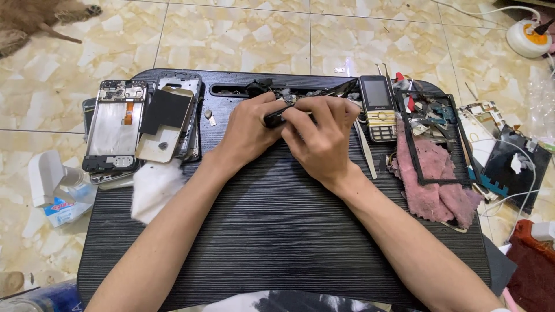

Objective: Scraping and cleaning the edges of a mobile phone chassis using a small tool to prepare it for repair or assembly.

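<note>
Over the black lap desk [277,231], the left hand [248,136] and the right hand [324,141] are both closed around one small dark part [276,117], between the opened phone frames [139,121] and a keypad phone [378,108].

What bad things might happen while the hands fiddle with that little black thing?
Both the left hand and right hand pinch the small black part over the dark tray; it might slip and vanish among the loose bits. An elbow could nudge the opened phone frames at the tray's edge. The tweezers look sharp.
</note>
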